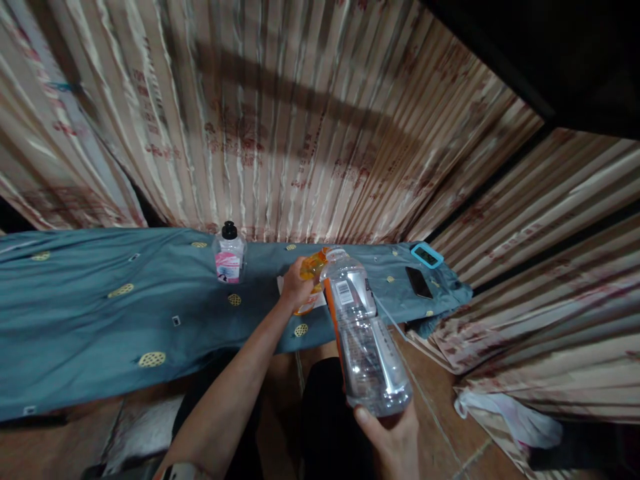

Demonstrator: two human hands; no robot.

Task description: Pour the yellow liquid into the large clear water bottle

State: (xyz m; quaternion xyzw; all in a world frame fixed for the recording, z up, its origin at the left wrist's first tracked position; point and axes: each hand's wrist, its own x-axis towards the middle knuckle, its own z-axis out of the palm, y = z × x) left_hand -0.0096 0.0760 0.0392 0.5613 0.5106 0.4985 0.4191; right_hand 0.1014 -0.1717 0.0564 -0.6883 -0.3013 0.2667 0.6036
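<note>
Nearest the camera, at 6 o'clock, the right hand (393,433) cups the base of a clear bottle (363,333), fingers wrapped under it, thumb on the near side. Bottle is tilted, base low toward the camera, open neck pointing up and away toward 12 o'clock. White barcode label near the shoulder, orange strip along its left side. No cap visible on the neck.

Left forearm runs from 7 o'clock up to centre. Left hand (297,287) is clenched around an orange piece (313,267), held right at the bottle's mouth, touching or just beside it; can't tell which. What the orange piece is: too blurred to say. A white sheet shows just behind that hand, mostly hidden.

Below the hands: dark trousers, brown tiled floor. White cloth (510,417) crumpled on the floor at 4 o'clock.

Beyond the hands, a table (75,320) covered in blue-grey fabric with small yellow patches spans from 9 o'clock to about 2 o'clock. On it:
- small bottle (229,257) with black cap and pink label, upright, at 11 o'clock of the left hand, well apart from it
- dark phone (419,282) lying flat at 2 o'clock of the bottle's mouth
- flat device with a turquoise frame (427,255) just beyond the phone, near the table's far right corner

Farthest: striped beige curtain (300,120) with reddish print fills the background, wrapping round to the right side.
</note>
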